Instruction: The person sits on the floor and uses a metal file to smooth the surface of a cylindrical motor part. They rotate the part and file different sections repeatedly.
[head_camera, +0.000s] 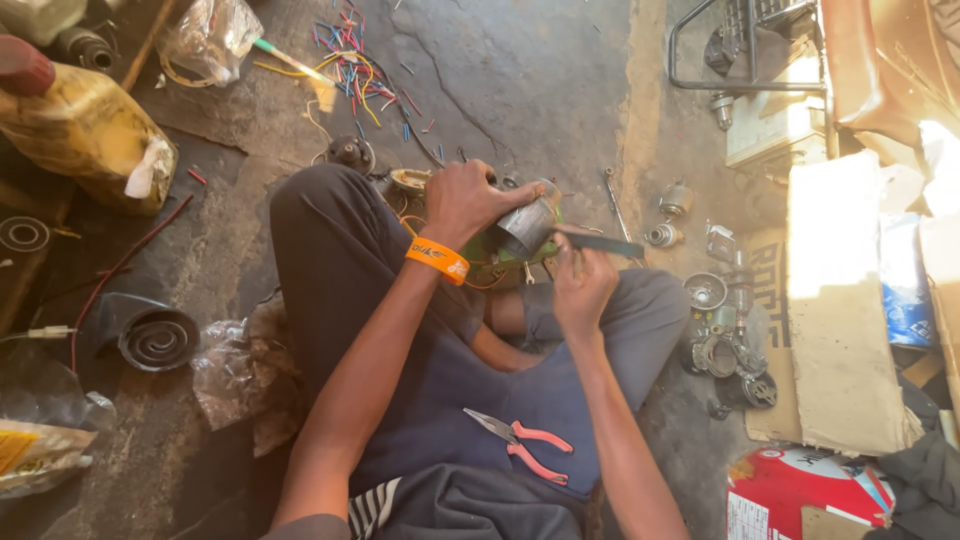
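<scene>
Metal cylinder (527, 226) in left hand (462, 200)

Count: one metal cylinder (527, 226) within the left fingers (497, 200), one dark flat blade (600, 243) within the right fingers (572, 262), one pair of red-handled pliers (520, 444) below both, one orange wristband (437, 259).

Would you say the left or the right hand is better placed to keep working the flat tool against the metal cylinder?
Right hand: it probably suits, already holding the flat tool at the metal cylinder, which the left hand steadies.
</scene>
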